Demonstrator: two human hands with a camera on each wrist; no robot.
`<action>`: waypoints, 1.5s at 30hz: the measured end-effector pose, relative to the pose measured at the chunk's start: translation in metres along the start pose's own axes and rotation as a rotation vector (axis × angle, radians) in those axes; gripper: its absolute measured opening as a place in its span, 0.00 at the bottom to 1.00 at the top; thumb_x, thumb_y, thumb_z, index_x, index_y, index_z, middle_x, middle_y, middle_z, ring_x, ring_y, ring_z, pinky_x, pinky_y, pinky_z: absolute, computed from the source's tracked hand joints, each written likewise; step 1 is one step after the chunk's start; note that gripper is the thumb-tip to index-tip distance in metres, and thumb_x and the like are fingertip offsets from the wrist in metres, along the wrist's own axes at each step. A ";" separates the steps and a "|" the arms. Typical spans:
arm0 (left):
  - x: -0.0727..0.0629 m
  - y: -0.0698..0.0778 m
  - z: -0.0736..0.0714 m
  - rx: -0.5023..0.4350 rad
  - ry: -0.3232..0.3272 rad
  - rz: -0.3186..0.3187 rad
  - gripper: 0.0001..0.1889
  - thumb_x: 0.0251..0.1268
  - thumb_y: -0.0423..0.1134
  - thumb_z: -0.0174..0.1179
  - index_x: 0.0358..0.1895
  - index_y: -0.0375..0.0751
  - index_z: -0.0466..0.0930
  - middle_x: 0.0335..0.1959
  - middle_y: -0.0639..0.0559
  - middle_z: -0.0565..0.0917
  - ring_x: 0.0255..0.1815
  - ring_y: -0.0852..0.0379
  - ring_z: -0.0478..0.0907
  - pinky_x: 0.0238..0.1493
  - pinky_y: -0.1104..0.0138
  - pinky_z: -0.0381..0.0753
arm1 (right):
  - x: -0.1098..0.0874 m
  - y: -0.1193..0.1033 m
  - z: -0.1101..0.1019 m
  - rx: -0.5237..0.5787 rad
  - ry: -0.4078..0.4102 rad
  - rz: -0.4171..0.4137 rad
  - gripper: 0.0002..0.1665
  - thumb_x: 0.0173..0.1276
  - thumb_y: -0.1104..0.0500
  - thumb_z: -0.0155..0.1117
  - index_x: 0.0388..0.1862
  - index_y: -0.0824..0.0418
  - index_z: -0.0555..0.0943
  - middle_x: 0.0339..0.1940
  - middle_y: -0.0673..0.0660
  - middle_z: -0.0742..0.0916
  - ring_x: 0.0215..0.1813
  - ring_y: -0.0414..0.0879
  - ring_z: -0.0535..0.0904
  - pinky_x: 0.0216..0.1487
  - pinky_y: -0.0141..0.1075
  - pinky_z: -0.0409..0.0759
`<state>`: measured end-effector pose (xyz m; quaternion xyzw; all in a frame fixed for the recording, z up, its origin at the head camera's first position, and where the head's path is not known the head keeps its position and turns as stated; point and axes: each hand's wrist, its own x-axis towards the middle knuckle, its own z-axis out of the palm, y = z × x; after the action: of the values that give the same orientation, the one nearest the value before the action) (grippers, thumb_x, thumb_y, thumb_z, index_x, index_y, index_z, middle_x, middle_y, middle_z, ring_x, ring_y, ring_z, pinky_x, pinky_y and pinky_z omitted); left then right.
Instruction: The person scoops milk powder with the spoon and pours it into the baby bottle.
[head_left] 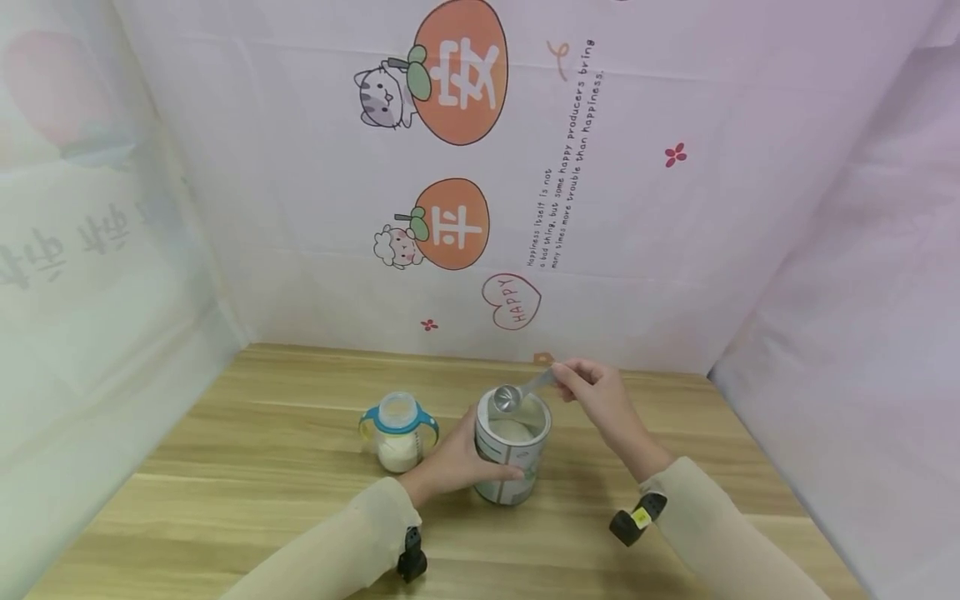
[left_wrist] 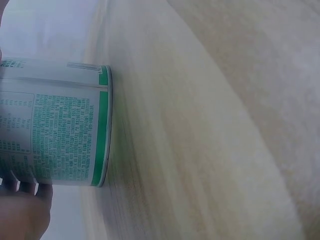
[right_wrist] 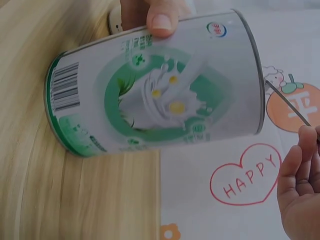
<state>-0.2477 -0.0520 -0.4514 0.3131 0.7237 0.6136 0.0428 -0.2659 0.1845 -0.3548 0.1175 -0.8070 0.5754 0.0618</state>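
A white and green milk powder can (head_left: 507,493) stands uncovered on the table, with pale powder (head_left: 512,431) inside. My left hand (head_left: 461,461) grips its side, thumb across the front, the other fingers round the back. In the right wrist view the can (right_wrist: 165,95) shows a milk-splash picture and a barcode. A metal measuring spoon (head_left: 507,398) has its round, shiny bowl over the can's mouth near the far rim. At the can's upper right, my right hand (head_left: 600,398) pinches the spoon's handle end between thumb and fingers.
Left of the can, a baby bottle (head_left: 399,451) with a blue collar and side handles stands uncapped, whitish contents in its lower part. The wood-grain table (head_left: 262,450) is bordered by a printed cloth (head_left: 637,275) behind and cloth walls at both sides.
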 end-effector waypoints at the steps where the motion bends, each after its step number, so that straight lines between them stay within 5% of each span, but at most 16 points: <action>1: 0.000 0.000 0.000 0.002 0.005 -0.005 0.53 0.51 0.42 0.79 0.76 0.67 0.52 0.65 0.57 0.74 0.66 0.44 0.70 0.66 0.49 0.66 | -0.001 0.001 -0.002 0.004 -0.001 -0.002 0.24 0.74 0.47 0.64 0.45 0.69 0.83 0.34 0.57 0.87 0.38 0.49 0.82 0.44 0.34 0.82; 9: -0.002 0.002 0.000 0.041 0.036 -0.082 0.52 0.49 0.45 0.80 0.75 0.67 0.54 0.65 0.60 0.72 0.65 0.55 0.71 0.66 0.51 0.66 | -0.003 0.011 -0.004 -0.057 -0.040 -0.036 0.20 0.74 0.50 0.65 0.44 0.69 0.84 0.36 0.61 0.87 0.38 0.49 0.82 0.43 0.36 0.83; 15: -0.001 0.003 0.002 0.029 0.023 -0.053 0.53 0.50 0.43 0.80 0.76 0.65 0.53 0.66 0.59 0.71 0.66 0.56 0.70 0.66 0.50 0.66 | -0.008 0.016 0.004 -0.219 -0.047 -0.171 0.14 0.73 0.50 0.65 0.39 0.60 0.86 0.30 0.54 0.86 0.32 0.49 0.81 0.32 0.35 0.80; 21: -0.001 0.002 0.001 0.027 0.013 -0.042 0.53 0.51 0.42 0.79 0.78 0.57 0.52 0.67 0.55 0.71 0.67 0.53 0.70 0.66 0.49 0.66 | -0.010 0.017 0.012 -0.424 -0.002 -0.391 0.06 0.72 0.55 0.67 0.37 0.55 0.86 0.26 0.45 0.84 0.26 0.39 0.76 0.25 0.32 0.76; 29: -0.003 0.004 0.001 0.027 0.008 -0.074 0.53 0.53 0.45 0.78 0.78 0.60 0.51 0.67 0.56 0.71 0.66 0.56 0.71 0.66 0.51 0.66 | -0.009 0.012 0.026 -0.609 -0.034 -0.764 0.02 0.65 0.64 0.72 0.34 0.59 0.86 0.26 0.46 0.83 0.27 0.35 0.74 0.26 0.27 0.76; 35: -0.003 0.002 0.000 0.015 -0.002 -0.062 0.54 0.54 0.43 0.78 0.79 0.54 0.49 0.67 0.56 0.72 0.65 0.55 0.72 0.66 0.52 0.68 | -0.008 0.005 0.033 -0.666 -0.102 -0.723 0.03 0.65 0.63 0.73 0.32 0.58 0.86 0.27 0.47 0.84 0.28 0.35 0.75 0.28 0.26 0.76; 45: -0.003 -0.003 0.002 -0.024 -0.009 -0.046 0.51 0.55 0.43 0.77 0.76 0.67 0.50 0.66 0.59 0.73 0.64 0.56 0.73 0.64 0.56 0.72 | -0.008 -0.008 0.048 -0.665 -0.279 -0.680 0.05 0.65 0.64 0.70 0.29 0.59 0.84 0.25 0.47 0.84 0.26 0.34 0.75 0.28 0.26 0.77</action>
<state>-0.2460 -0.0523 -0.4555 0.2988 0.7230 0.6196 0.0639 -0.2545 0.1374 -0.3654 0.4240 -0.8634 0.2126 0.1717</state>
